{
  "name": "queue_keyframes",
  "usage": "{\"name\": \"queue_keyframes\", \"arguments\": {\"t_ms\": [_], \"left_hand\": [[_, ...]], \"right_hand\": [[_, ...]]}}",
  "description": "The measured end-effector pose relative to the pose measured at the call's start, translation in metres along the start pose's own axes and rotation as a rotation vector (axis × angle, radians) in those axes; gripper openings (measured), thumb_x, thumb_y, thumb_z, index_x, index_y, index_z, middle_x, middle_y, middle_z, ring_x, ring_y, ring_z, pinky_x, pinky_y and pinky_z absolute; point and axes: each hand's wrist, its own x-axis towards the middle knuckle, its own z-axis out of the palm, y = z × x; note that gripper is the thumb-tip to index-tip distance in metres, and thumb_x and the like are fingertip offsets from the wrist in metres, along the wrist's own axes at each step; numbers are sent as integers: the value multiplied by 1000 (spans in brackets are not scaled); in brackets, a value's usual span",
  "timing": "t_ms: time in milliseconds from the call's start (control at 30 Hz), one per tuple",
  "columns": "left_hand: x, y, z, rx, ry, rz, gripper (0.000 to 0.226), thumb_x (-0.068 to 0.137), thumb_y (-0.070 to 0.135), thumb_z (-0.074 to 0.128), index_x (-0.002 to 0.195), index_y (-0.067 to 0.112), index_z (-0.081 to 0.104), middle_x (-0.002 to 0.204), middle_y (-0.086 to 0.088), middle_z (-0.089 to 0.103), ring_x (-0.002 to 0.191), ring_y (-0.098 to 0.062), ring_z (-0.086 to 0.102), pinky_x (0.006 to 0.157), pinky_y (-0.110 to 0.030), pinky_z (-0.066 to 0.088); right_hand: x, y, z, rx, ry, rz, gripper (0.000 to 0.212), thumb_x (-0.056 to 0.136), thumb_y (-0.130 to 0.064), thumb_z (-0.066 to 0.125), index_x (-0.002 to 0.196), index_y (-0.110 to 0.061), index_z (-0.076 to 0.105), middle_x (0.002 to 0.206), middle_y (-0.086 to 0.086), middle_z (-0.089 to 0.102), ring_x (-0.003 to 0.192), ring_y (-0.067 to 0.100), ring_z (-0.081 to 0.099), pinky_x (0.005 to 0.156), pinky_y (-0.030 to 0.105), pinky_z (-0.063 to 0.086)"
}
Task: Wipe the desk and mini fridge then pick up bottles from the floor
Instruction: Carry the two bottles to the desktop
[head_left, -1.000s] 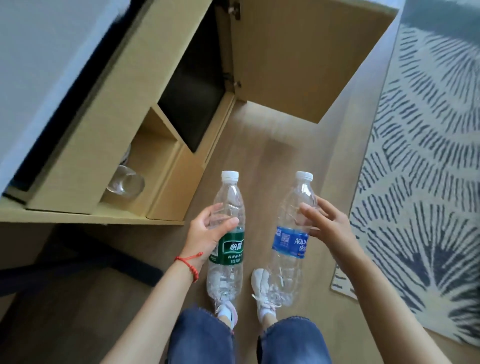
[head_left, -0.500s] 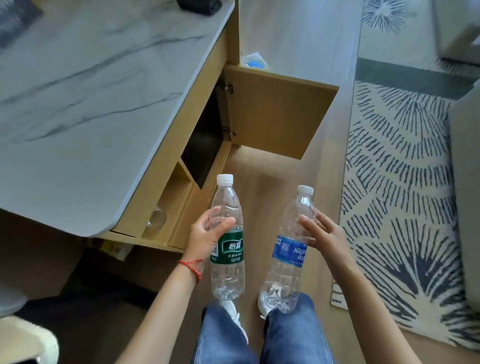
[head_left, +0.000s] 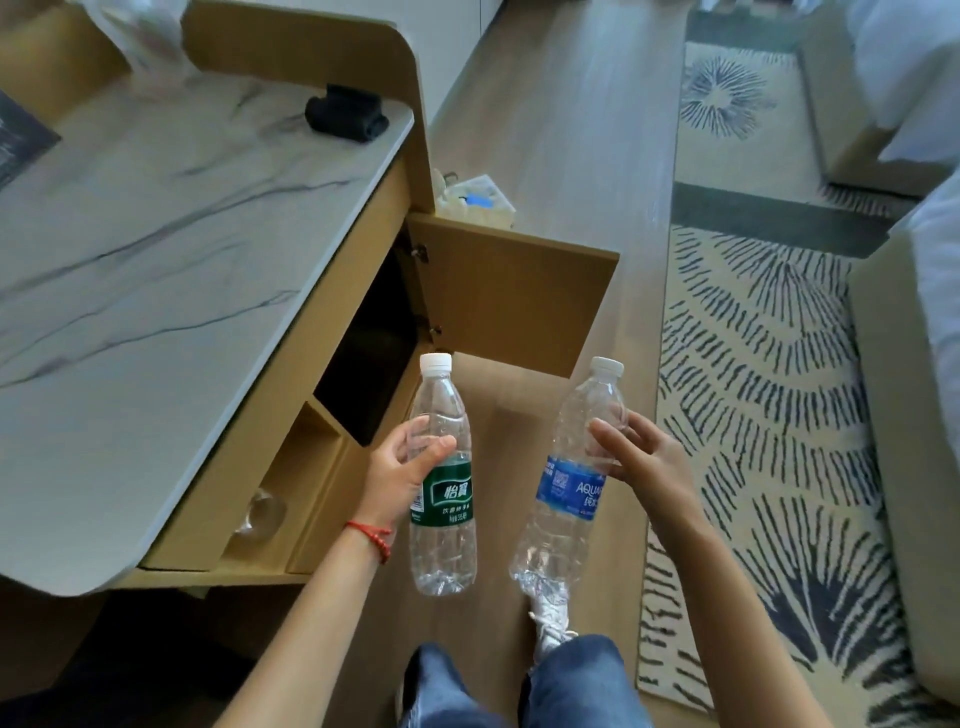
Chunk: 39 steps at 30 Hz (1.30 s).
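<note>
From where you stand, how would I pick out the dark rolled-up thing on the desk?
Start at the marble-patterned desk top on the left. Follow it to its far right corner, beside the curved wooden side panel. There lies the black bundle, perhaps a rolled cloth: the only dark lump on that pale surface, well above the two clear bottles held in the hands.

We are seeing a patterned rug (head_left: 769, 415) lying on the wood floor (head_left: 561, 156), a cabinet door (head_left: 514, 296) standing open, and a glass (head_left: 265, 514) sitting in a cubby.
</note>
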Motion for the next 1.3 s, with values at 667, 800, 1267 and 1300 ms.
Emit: {"name": "queue_keyframes", "arguments": {"t_ms": [667,800,1267,1300], "left_hand": [[177,112,82,-74,120,84,38,81,18,63,116,19,49,103,-4,62,93,-17,63,71,-23,53],[232,148,75,-96,118,95,33,82,18,63,111,24,49,99,1,62,92,-17,63,75,-28,52],[348,239,74,-145,266,193,71,48,51,69,113,25,54,98,8,67,81,-1,68,62,-14,52],[349,241,77,-147,275,199,69,48,51,69,111,25,55,96,9,67,81,-1,67,62,-14,51]], "right_hand": [[223,-89,-38,-68,-130,-41,39,84,-25,64,121,-20,54,98,1,68,87,11,68,63,14,53],[283,-117,-19,-43,-151,-74,38,84,-22,63,121,-19,54,101,0,68,84,6,68,61,13,52],[456,-194,27,-71,-365,-176,47,80,-29,63,124,-17,52,102,-2,67,91,12,67,68,18,56],[458,-199,28,-63,-377,-170,41,82,-26,62,122,-19,54,100,-1,67,90,11,67,67,17,56]]}}
